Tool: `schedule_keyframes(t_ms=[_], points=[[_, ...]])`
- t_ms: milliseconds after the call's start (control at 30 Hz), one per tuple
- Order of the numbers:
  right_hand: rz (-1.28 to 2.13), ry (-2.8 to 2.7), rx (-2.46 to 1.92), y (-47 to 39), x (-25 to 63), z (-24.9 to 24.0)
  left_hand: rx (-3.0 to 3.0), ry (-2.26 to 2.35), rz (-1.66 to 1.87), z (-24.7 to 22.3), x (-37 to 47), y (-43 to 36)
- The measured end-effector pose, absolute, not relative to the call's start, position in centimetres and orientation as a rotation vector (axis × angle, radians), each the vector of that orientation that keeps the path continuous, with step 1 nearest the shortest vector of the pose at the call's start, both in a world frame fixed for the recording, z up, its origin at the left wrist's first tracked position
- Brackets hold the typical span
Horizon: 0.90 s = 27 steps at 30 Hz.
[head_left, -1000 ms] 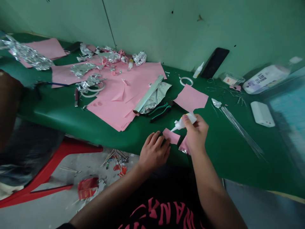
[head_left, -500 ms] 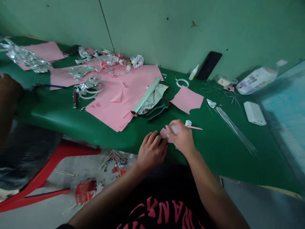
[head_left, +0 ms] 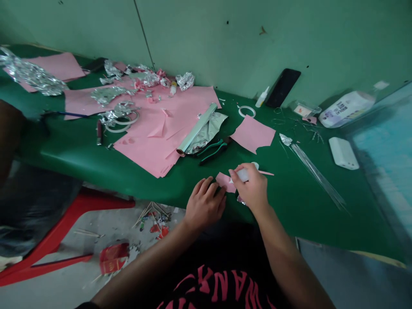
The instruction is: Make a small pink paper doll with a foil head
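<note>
A small piece of pink paper (head_left: 224, 179) lies on the green table in front of me. My left hand (head_left: 206, 199) is at its left edge, fingers curled, holding it down against the table. A small white glue bottle (head_left: 242, 174) is gripped in my right hand (head_left: 254, 186), its nozzle tilted down to the right part of the paper. Just behind that hand, a thin pink strip (head_left: 266, 173) and a partly hidden whitish round piece lie on the table. A scrap of foil (head_left: 240, 200) sits beside my right wrist.
Green-handled pliers (head_left: 212, 151), a foil roll (head_left: 198, 128) and large pink sheets (head_left: 144, 154) lie ahead and left. A cut pink sheet (head_left: 253, 134), thin wires (head_left: 317, 174) and a white box (head_left: 343, 153) are rightward. Another person's arm (head_left: 9, 137) is at far left.
My right hand has drawn slightly right with the glue bottle, uncovering more of the pink paper and the foil scrap. My left hand stays on the paper.
</note>
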State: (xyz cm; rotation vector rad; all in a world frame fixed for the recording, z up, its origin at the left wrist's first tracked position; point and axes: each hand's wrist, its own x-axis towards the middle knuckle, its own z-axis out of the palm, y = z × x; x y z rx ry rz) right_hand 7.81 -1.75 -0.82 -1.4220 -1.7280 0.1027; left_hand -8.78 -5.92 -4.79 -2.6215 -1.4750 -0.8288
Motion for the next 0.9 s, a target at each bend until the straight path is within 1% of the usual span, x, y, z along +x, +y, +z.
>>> schedule_keyframes(t_ms=[133, 233, 333, 400, 467, 533, 600, 733, 900], points=[[0.035, -1.58, -1.389, -2.0, 7.8, -1.0, -2.635, -1.474, -0.823, -4.8, -8.7, -5.9], [0.158, -1.656, -1.455, -1.9, 7.9, -1.2, -2.627, -1.48, -0.823, -4.9, -8.7, -5.9], [0.287, -1.364, -1.414, -1.4, 8.4, -0.8, -2.634, -1.482, -0.822, -4.8, -8.7, -5.9], [0.472, -1.119, -1.313, -1.0, 9.0, -0.3, -2.636, -1.48, -0.826, -4.8, -8.8, -5.9], [0.746, -0.967, -1.216, -0.6, 9.7, 0.3, -2.631, -1.485, -0.83, -4.8, -8.8, -5.9], [0.981, -0.902, -1.129, -0.3, 10.3, 0.9, -2.63, -1.49, -0.828, -4.8, -8.8, -6.0], [1.099, -0.907, -1.036, -0.4, 10.6, 1.4, -2.633, -1.489, -0.825, -4.8, -8.8, -6.0], [1.084, -1.017, -0.924, -1.0, 10.6, 2.1, -2.628, -1.479, -0.836, -4.8, -8.9, -6.0], [0.989, -1.143, -0.943, -1.7, 10.7, 3.0, -2.628, -1.478, -0.833, -4.6, -8.9, -5.9]])
